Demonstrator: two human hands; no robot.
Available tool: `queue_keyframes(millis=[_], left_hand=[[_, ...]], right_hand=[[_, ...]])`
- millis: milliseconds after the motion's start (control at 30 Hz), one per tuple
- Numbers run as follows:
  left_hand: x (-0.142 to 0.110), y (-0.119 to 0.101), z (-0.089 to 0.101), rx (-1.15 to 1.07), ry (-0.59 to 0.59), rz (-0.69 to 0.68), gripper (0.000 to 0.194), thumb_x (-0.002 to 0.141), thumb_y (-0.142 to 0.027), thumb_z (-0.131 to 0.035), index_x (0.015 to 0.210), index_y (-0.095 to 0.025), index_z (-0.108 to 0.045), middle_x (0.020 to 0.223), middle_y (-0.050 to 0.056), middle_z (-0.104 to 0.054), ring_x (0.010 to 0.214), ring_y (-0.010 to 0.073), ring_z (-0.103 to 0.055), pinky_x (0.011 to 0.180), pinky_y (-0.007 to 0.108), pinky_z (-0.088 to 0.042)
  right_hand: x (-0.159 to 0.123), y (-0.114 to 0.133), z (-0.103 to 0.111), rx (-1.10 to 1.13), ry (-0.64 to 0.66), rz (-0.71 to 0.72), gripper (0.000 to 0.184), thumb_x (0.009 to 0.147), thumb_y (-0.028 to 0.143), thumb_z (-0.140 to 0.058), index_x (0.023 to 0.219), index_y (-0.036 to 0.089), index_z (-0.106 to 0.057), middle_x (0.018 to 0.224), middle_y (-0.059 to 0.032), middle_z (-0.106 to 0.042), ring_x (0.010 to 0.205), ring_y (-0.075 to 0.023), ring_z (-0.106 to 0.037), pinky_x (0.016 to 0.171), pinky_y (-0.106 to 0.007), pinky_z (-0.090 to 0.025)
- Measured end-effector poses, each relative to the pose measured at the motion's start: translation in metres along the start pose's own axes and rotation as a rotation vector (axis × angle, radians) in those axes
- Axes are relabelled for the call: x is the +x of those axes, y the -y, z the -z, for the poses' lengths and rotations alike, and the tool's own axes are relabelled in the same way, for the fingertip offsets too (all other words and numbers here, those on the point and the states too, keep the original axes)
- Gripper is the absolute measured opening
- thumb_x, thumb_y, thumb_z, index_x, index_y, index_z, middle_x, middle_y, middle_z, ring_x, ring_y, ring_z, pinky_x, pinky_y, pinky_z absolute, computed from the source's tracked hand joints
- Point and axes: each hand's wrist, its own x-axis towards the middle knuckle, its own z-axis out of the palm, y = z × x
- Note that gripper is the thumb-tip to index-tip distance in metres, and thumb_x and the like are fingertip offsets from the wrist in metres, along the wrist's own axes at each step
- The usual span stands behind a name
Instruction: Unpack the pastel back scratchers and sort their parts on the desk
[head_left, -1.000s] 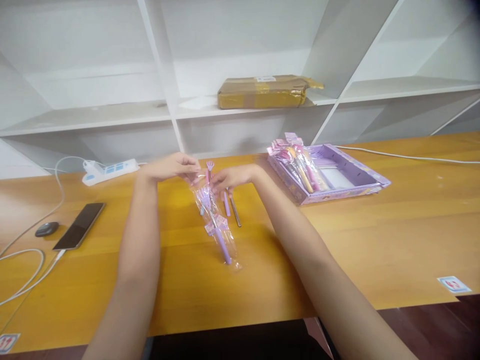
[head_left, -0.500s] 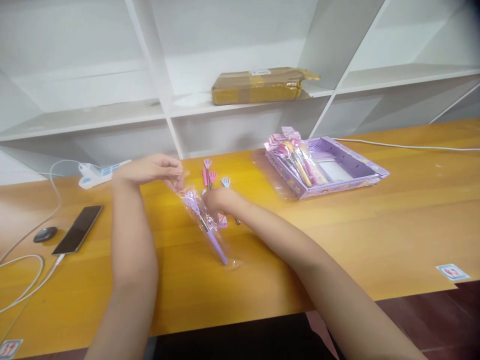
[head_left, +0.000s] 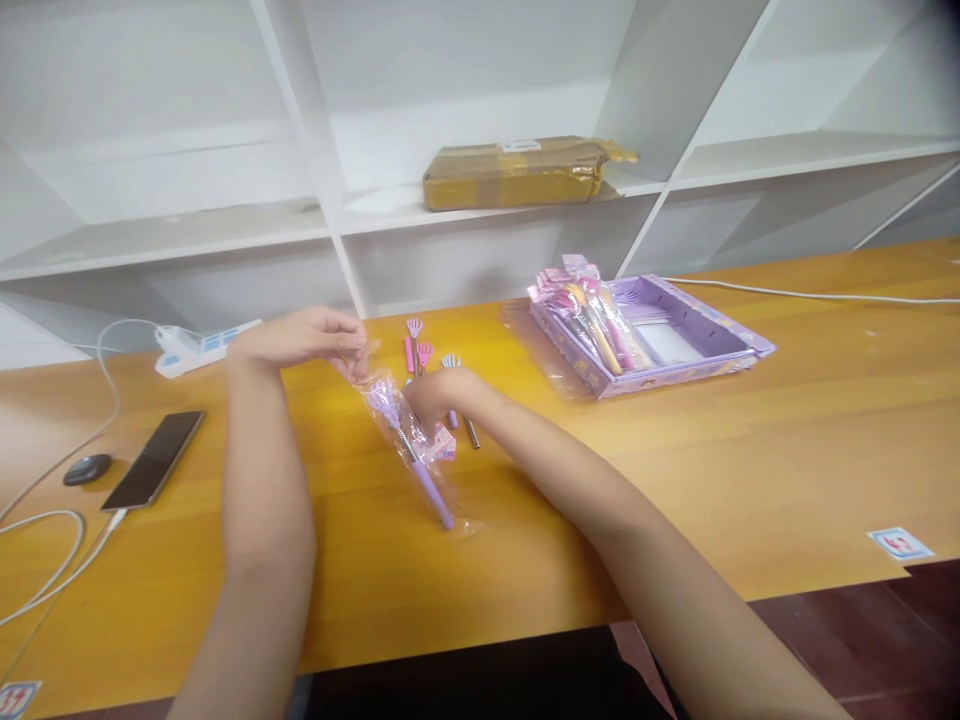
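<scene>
My left hand (head_left: 330,345), fingers pinched, grips the top end of a clear plastic bag. Inside this bag lies a purple back scratcher (head_left: 431,492), its claw-shaped head near my left fingers and its handle slanting down to the right. My right hand (head_left: 436,395) is bent down against the bag's right side, its fingers curled and partly hidden. A small pink printed card (head_left: 444,443) shows at those fingertips. Just beyond that hand lie more back scratchers: a pink one (head_left: 425,354), a light purple one (head_left: 415,327) and a light blue one (head_left: 451,361).
A purple tray box (head_left: 701,375) holding several bagged back scratchers (head_left: 600,325) stands at the right. On the left are a phone (head_left: 154,460), a mouse (head_left: 88,469), a power strip (head_left: 199,348) and white cables. A taped carton (head_left: 517,178) rests on the shelf behind.
My right hand has turned slightly, and more of the pink card shows below its fingers. My left hand and the bagged back scratcher have stayed nearly in place.
</scene>
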Motion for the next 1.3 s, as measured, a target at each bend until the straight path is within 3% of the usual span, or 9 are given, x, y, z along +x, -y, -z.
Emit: queue_keyframes(millis=[200, 400, 533, 633, 733, 867, 933, 1100, 1300], left_hand=[[0.001, -0.001, -0.001, 0.018, 0.039, -0.016, 0.04, 0.091, -0.06, -0.082, 0.086, -0.02, -0.082, 0.093, 0.012, -0.083, 0.086, 0.0248, -0.081, 0.086, 0.037, -0.069], [0.001, 0.0, 0.0, 0.013, 0.051, -0.024, 0.04, 0.092, -0.059, -0.081, 0.086, -0.02, -0.083, 0.093, 0.013, -0.083, 0.086, 0.0249, -0.082, 0.086, 0.037, -0.07], [0.002, 0.0, 0.0, -0.003, 0.034, -0.016, 0.039, 0.088, -0.059, -0.085, 0.085, -0.02, -0.083, 0.09, 0.012, -0.083, 0.086, 0.0254, -0.082, 0.083, 0.037, -0.07], [0.005, 0.0, -0.003, -0.028, 0.003, -0.023, 0.042, 0.084, -0.061, -0.088, 0.083, -0.019, -0.082, 0.091, 0.013, -0.083, 0.082, 0.0245, -0.081, 0.082, 0.037, -0.07], [0.011, 0.002, -0.006, -0.095, -0.04, -0.067, 0.042, 0.084, -0.059, -0.089, 0.081, -0.019, -0.079, 0.089, 0.012, -0.082, 0.08, 0.0236, -0.08, 0.079, 0.036, -0.069], [0.025, 0.005, -0.011, -0.163, -0.121, -0.114, 0.039, 0.084, -0.055, -0.09, 0.082, -0.018, -0.079, 0.082, 0.01, -0.08, 0.074, 0.0213, -0.078, 0.077, 0.036, -0.068], [0.034, 0.006, -0.015, -0.193, -0.145, -0.137, 0.037, 0.085, -0.053, -0.09, 0.083, -0.017, -0.08, 0.081, 0.009, -0.08, 0.072, 0.0195, -0.077, 0.076, 0.035, -0.067], [0.056, 0.006, -0.029, -0.265, -0.111, -0.157, 0.038, 0.084, -0.052, -0.091, 0.084, -0.015, -0.081, 0.076, 0.008, -0.079, 0.064, 0.0152, -0.074, 0.064, 0.025, -0.062], [0.067, 0.003, -0.043, -0.377, -0.045, -0.196, 0.039, 0.09, -0.048, -0.087, 0.091, -0.01, -0.083, 0.08, 0.012, -0.081, 0.067, 0.0167, -0.076, 0.063, 0.024, -0.061]], right_hand=[[-0.021, 0.004, 0.009, -0.07, 0.018, -0.062, 0.051, 0.063, 0.048, -0.102, 0.097, 0.013, -0.086, 0.089, -0.0087, -0.082, 0.081, -0.0268, -0.079, 0.066, -0.029, -0.056], [-0.016, 0.001, 0.01, -0.171, -0.006, -0.068, 0.051, 0.065, 0.05, -0.1, 0.095, 0.011, -0.086, 0.088, -0.0115, -0.081, 0.091, -0.0305, -0.078, 0.071, -0.031, -0.052], [-0.015, -0.011, 0.015, -0.201, -0.016, 0.01, 0.044, 0.068, 0.047, -0.098, 0.094, 0.013, -0.086, 0.086, -0.0068, -0.081, 0.086, -0.0245, -0.074, 0.069, -0.029, -0.045], [-0.03, -0.022, 0.025, -0.123, -0.11, 0.026, 0.021, 0.082, 0.035, -0.087, 0.085, 0.015, -0.081, 0.081, -0.005, -0.079, 0.079, -0.0194, -0.07, 0.068, -0.027, -0.042], [-0.059, -0.026, 0.035, -0.002, -0.304, 0.019, 0.004, 0.089, 0.019, -0.071, 0.087, 0.016, -0.074, 0.078, -0.0045, -0.077, 0.073, -0.0173, -0.067, 0.067, -0.027, -0.043], [-0.099, -0.021, 0.037, 0.185, -0.751, 0.063, 0.046, 0.084, 0.012, -0.071, 0.129, 0.019, -0.062, 0.093, -0.0035, -0.078, 0.074, -0.0176, -0.069, 0.066, -0.027, -0.047], [-0.112, -0.015, 0.035, 0.225, -0.866, 0.114, 0.05, 0.085, 0.013, -0.07, 0.134, 0.02, -0.059, 0.093, -0.0029, -0.076, 0.073, -0.0177, -0.07, 0.067, -0.027, -0.048], [-0.12, -0.008, 0.033, 0.184, -0.834, 0.269, 0.007, 0.092, 0.019, -0.065, 0.095, 0.019, -0.071, 0.083, -0.0032, -0.077, 0.075, -0.0181, -0.072, 0.071, -0.028, -0.05], [-0.105, -0.014, 0.039, 0.093, -0.952, 0.293, 0.011, 0.095, 0.027, -0.07, 0.094, 0.018, -0.078, 0.084, -0.0042, -0.079, 0.074, -0.0177, -0.069, 0.072, -0.029, -0.046]])
